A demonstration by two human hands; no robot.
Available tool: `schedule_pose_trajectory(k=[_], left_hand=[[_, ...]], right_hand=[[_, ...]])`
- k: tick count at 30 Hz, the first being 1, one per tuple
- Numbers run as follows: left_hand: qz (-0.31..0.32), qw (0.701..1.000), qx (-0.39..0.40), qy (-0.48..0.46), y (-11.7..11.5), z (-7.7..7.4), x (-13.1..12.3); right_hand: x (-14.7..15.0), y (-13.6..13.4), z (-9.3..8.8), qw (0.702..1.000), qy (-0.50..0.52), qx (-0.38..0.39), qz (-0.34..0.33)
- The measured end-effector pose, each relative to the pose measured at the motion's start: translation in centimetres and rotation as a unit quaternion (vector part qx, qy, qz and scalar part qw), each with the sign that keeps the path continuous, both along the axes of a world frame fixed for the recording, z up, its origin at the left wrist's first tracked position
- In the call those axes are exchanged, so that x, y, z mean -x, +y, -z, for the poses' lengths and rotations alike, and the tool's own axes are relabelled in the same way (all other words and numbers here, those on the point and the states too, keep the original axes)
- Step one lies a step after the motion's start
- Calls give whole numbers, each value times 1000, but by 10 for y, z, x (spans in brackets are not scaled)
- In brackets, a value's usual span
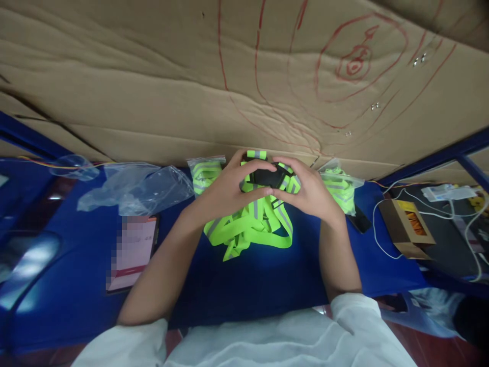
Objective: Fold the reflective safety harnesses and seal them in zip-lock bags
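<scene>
Both of my hands meet over a black plastic buckle (267, 177) on a neon yellow-green reflective strap harness (250, 224). My left hand (229, 188) pinches the buckle's left side between thumb and fingers. My right hand (309, 191) grips its right side the same way. The loose straps with grey reflective stripes hang down onto the blue table (248, 280) below my hands.
Bagged neon straps lie left (206, 173) and right (340, 186) of my hands. Empty clear plastic bags (141, 191) sit at the left, beside a phone (132, 252). A small open cardboard box (407, 227) and white cables (385, 224) lie at right. A cardboard wall (191, 76) stands behind.
</scene>
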State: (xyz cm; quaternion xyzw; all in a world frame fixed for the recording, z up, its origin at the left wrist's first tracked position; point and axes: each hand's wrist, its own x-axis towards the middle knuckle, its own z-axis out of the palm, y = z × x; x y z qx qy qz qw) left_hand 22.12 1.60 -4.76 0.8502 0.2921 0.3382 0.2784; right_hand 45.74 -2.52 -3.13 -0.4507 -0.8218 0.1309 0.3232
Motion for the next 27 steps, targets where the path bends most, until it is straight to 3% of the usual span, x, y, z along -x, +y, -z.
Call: schedule_pose_trajectory(k=[11,19,27], left_hand=[[-55,986,-147,59,1,8,-1],[-20,994,-75,83,12,23,-4],[60,995,-18,73,19,16,8]], right_hand=[[4,-2,3,998,-52,19,-17],[1,9,14,994,-74,60,-54],[-14,10,9,998,-26,60,-22]])
